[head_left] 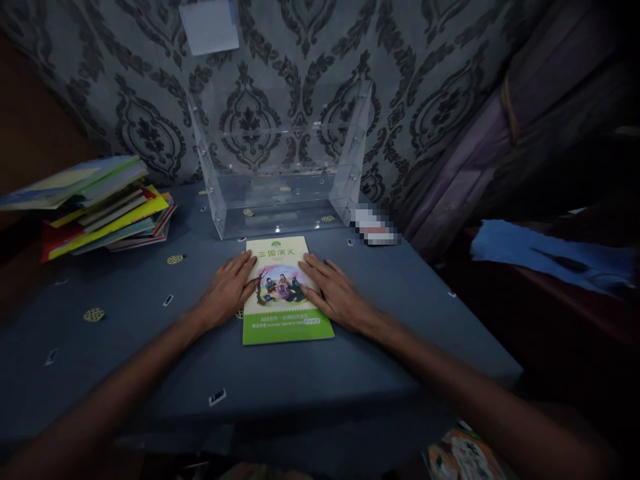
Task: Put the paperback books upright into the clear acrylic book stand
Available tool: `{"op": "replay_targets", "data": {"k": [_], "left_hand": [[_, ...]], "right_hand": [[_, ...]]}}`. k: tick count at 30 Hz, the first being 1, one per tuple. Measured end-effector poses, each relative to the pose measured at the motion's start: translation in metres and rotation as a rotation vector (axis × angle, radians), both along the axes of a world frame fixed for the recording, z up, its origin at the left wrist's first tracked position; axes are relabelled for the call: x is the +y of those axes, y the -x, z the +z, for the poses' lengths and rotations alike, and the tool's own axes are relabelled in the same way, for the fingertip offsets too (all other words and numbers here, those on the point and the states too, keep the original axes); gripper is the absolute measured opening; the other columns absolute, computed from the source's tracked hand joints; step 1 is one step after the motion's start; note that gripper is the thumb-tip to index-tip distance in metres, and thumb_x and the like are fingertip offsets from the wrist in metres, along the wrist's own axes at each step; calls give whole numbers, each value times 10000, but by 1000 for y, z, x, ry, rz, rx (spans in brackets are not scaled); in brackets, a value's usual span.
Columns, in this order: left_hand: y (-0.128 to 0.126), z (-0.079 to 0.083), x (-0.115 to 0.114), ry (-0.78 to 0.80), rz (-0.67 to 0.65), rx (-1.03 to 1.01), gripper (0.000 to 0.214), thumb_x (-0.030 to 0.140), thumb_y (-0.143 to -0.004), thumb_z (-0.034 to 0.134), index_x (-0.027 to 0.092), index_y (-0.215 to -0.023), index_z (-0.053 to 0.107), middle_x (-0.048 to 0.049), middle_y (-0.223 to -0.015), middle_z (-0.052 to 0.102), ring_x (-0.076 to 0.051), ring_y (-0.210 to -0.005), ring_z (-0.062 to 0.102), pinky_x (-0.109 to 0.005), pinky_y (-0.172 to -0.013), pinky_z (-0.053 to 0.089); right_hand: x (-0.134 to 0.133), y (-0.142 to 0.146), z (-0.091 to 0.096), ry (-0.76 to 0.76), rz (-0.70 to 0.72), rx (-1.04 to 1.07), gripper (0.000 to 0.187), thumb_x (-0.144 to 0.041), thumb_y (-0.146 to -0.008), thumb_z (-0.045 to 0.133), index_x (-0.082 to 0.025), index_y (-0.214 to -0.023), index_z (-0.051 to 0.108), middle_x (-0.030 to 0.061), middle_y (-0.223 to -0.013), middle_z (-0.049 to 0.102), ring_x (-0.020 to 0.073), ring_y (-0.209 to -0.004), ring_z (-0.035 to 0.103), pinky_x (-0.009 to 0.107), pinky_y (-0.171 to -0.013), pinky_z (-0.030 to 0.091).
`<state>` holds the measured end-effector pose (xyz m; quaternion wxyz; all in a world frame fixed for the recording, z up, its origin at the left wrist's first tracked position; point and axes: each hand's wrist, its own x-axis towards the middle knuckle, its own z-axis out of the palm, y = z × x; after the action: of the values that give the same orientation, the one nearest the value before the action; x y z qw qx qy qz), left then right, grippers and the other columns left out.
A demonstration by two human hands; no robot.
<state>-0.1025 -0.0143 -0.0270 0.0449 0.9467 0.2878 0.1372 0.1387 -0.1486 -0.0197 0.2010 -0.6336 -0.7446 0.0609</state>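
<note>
The book [283,287] is laid flat between the left hand [227,290] and the right hand [340,297]; its long axis is pointed from near to far, and its far edge is set just short of the clear rack [347,180]; neither hand can be called nearer, since the cover is touched by both, one along each long side. The fingers of both hands are stretched out and rested on the cover, with the thumbs turned inward; neither hand is seen closed around the book (whether its edges are also pinched from below cannot be told).

At the far side, the whole width is backed by a pale hanging fabric [300,40], printed with dark damask scrolls; the table [165,360] is covered in matt blue cloth, dotted with yellow seed-pod prints; the rack is formed of smooth, transparent panels, by which small highlights are thrown back; at the left, thin, bright-covered books are piled in an uneven stack [110,213]; the book's slim rectangle is finished in cream, with a painted scene in the middle and a green band at the near end.
</note>
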Motion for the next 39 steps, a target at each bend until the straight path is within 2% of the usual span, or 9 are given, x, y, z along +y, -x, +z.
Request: {"op": "replay_targets", "data": {"k": [4, 8, 14, 21, 27, 31, 33, 35, 39], "left_hand": [[17, 2, -27, 3, -36, 41, 586, 480, -1001, 333, 136, -1475, 353, -163, -1552, 351, -288, -1422, 347, -481, -1139, 323], [31, 4, -47, 25, -59, 88, 730, 581, -950, 419, 130, -1508, 285, -179, -1573, 299, -314, -1431, 323, -502, -1149, 305], [41, 9, -53, 65, -105, 113, 789, 632, -923, 437, 151, -1521, 252, -168, -1597, 242, -308, -1459, 263, -500, -1166, 280], [38, 12, -40, 97, -106, 90, 795, 636, -910, 464, 162, -1518, 268, -156, -1596, 252, -313, -1478, 208, -490, -1170, 283], [9, 14, -1, 168, -25, 119, 762, 608, -938, 416, 98, -1493, 298, -185, -1580, 277, -315, -1473, 222, -468, -1177, 261], [-12, 16, 11, 110, 16, 83, 657, 548, -955, 421, 102, -1436, 384, -192, -1536, 357, -327, -1432, 310, -472, -1141, 316], [-18, 18, 3, 54, 7, 85, 575, 509, -974, 408, 100, -1375, 456, -197, -1487, 424, -332, -1388, 381, -479, -1120, 344], [-21, 22, -15, 22, -54, 93, 546, 515, -978, 405, 113, -1335, 496, -189, -1441, 478, -322, -1348, 436, -477, -1110, 363], [-22, 28, -61, 35, -248, 98, 695, 648, -901, 482, 168, -1401, 434, -169, -1474, 454, -313, -1384, 402, -491, -1125, 362]], "right_hand": [[-33, 5, 0, -2, 72, 12, 628, -416, -960, 490, -183, -1517, 315, 145, -1558, 346, 287, -1444, 321, 547, -1180, 275], [-57, 6, -8, -37, 111, 15, 712, -432, -941, 543, -200, -1542, 240, 142, -1569, 324, 277, -1445, 320, 548, -1172, 298], [-67, 2, -13, -51, 121, 75, 640, -368, -924, 604, -247, -1500, 352, 123, -1555, 354, 279, -1416, 375, 556, -1150, 341], [-66, 1, -8, 4, 106, 158, 650, -338, -878, 679, -311, -1466, 406, 74, -1550, 370, 304, -1406, 385, 586, -1143, 344], [-66, 1, -8, -4, 117, 185, 632, -338, -885, 670, -295, -1462, 416, 85, -1539, 388, 297, -1400, 397, 585, -1143, 345], [-66, 2, -6, 16, 89, 215, 632, -337, -865, 691, -296, -1445, 443, 82, -1532, 404, 293, -1398, 403, 576, -1140, 354], [-67, 2, -5, 27, 74, 238, 610, -341, -861, 694, -287, -1426, 472, 87, -1527, 412, 292, -1387, 420, 557, -1122, 391], [-67, 4, -4, 24, 56, 262, 578, -346, -855, 701, -275, -1397, 512, 93, -1512, 435, 288, -1363, 455, 528, -1099, 432], [-67, 10, -4, -25, 28, 300, 509, -364, -856, 697, -268, -1341, 573, 94, -1446, 523, 276, -1300, 531, 488, -1069, 472]]}}
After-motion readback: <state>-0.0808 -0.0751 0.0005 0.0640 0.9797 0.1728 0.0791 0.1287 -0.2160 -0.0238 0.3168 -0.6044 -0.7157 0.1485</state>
